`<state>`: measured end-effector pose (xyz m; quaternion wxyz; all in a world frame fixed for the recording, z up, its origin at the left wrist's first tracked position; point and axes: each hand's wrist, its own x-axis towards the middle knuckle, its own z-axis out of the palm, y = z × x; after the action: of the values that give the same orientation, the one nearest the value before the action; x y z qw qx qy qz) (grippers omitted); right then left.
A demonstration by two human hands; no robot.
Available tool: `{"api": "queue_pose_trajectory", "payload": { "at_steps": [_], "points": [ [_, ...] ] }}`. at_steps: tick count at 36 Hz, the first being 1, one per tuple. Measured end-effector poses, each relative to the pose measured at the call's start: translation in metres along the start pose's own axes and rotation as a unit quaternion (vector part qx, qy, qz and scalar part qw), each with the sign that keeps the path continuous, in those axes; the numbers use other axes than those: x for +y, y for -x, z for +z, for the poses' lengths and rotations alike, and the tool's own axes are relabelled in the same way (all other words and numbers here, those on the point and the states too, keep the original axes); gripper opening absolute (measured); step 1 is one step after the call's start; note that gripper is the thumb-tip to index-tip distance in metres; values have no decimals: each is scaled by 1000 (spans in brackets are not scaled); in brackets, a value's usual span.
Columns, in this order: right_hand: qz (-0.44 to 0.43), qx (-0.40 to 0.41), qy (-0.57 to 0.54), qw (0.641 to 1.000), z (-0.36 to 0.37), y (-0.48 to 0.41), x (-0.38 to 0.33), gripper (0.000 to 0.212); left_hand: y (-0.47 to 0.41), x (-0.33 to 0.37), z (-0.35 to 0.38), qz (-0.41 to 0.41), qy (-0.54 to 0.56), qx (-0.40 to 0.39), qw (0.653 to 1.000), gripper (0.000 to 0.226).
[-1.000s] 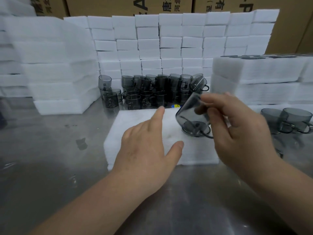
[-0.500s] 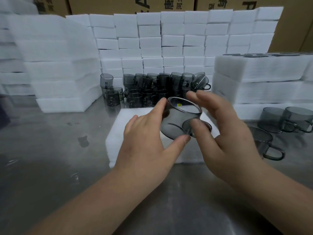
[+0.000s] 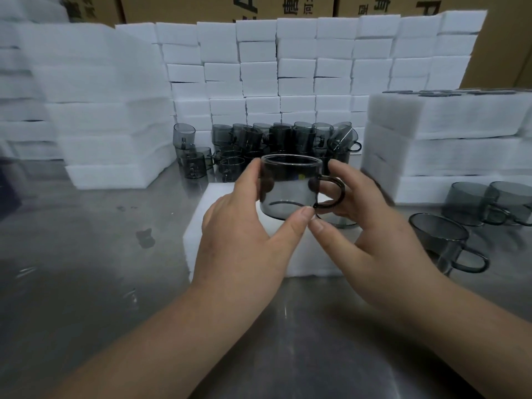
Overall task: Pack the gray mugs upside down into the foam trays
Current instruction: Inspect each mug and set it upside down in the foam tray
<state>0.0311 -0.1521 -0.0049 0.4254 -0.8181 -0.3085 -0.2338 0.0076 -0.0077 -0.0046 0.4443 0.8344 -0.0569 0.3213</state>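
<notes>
Mug: you hold one gray mug (image 3: 288, 185) in the air over the tray (image 3: 305, 257), near its far edge. It stands upright, with the rim up and the handle to the right.
Left hand: your left hand (image 3: 241, 243) pinches the mug. The forefinger is on the left side at the rim, and the thumb is under the near bottom edge.
Right hand: your right hand (image 3: 371, 234) grips the handle side. The fingers are curled behind the handle and the thumb tip is at the bottom, just beside the left thumb.
Tray: the white foam lies flat on the steel table (image 3: 86, 269), under both hands.
Other mugs: three (image 3: 440, 240) stand upright on the table at the right, and a pile (image 3: 273, 142) is at the far side.
Foam: stacks (image 3: 288, 67) are at the left, far and right.
</notes>
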Motion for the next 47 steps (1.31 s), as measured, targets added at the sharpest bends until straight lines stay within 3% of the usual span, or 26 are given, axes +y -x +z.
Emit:
{"api": "queue_pose_trajectory", "payload": {
  "at_steps": [4, 8, 14, 20, 34, 47],
  "points": [
    [22, 6, -17, 1000, 1, 0, 0, 39, 0, 0, 0, 2, 4, 9, 1000, 67],
    [47, 8, -34, 998, 1, -1, 2, 40, 1, 1, 0, 0, 7, 8, 1000, 63],
    [21, 22, -27, 999, 2, -1, 4, 27, 1, 0, 0, 5, -15, -6, 1000, 66],
    [7, 20, -12, 1000, 1, -1, 6, 30, 0, 2, -1, 24, 8, -43, 999, 79],
    [26, 28, -25, 999, 1, 0, 4, 21, 2, -5, 2, 0, 73, -13, 997, 55],
    [34, 45, -39, 998, -1, 0, 3, 24, 3, -3, 2, 13, 81, -27, 996, 59]
  ]
}}
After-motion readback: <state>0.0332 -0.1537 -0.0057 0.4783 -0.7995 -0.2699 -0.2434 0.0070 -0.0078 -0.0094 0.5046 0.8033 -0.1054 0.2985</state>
